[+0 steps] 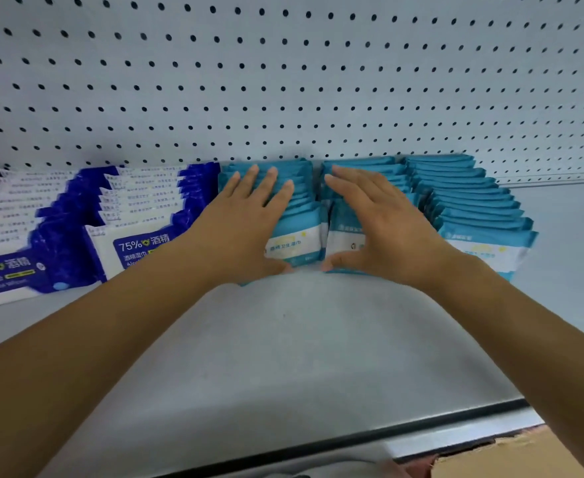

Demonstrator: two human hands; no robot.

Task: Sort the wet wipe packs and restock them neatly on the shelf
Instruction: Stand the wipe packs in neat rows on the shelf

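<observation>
**A:** Labels?

**B:** Blue-and-white plastic wet wipe packs [135, 243] at 9 o'clock, two rows. Front reads "75%" and "酒精", then "酒精湿巾". Under that is a Latin line starting "Alco"; the rest is behind the forearm. Teal plastic wet wipe packs [473, 208] at 12 o'clock, three rows standing on edge. Their white band has Chinese print, too blurred to read.

**A:** Hands?

**B:** Left hand [245, 229] lies flat on the left teal row, right hand [383, 232] flat on the middle row. Fingers [270, 184] are straight and slightly spread over the pack tops, gripping nothing. Both thumbs touch the bottom front edge of the front packs.

**A:** Edges, room?

**B:** Rows run back to the white perforated metal back panel [283, 81]. Left teal row touches the blue rows, with a narrow gap between the left and middle teal rows. Pale grey metal shelf [283, 339] lies open from the pack fronts to its dark front lip [421, 429] at 6 o'clock. It is also open at 3 o'clock beside the right row. Brown cardboard box [511, 457] sits below the lip at 5 o'clock.
</observation>
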